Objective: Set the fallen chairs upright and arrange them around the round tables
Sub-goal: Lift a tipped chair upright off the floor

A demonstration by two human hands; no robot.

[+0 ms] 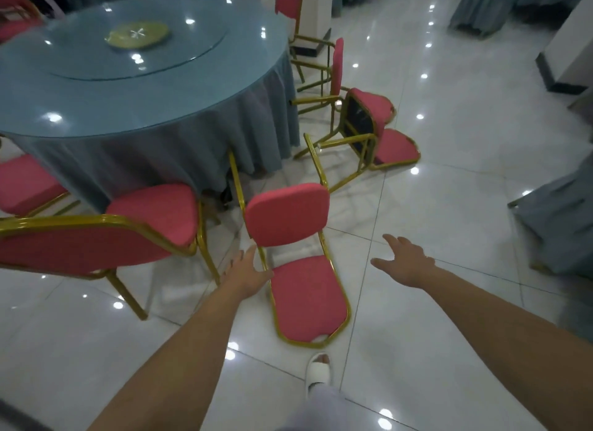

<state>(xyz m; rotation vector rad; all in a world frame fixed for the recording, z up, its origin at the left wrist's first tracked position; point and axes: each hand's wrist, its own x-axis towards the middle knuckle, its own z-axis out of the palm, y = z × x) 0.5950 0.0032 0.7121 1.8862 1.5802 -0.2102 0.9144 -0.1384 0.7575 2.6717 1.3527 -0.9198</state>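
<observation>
A fallen chair [308, 299] with pink cushions and a gold frame lies on its back on the white floor in front of me, its legs pointing toward the round table [96, 87]. My left hand [248, 271] touches the gold frame at the chair's left side, fingers spread. To the right of the chair hovers my right hand [406, 262], open and holding nothing. A second fallen chair [369, 129] lies on its side further back, right of the table. An upright chair [150, 218] stands at the table's near edge.
The table wears a blue-grey cloth and a glass turntable [138, 35]. More upright pink chairs [335, 68] stand behind the table's right side and at the left [22, 183]. Draped furniture [558, 218] stands at right. My slippered foot [317, 371] is near the chair.
</observation>
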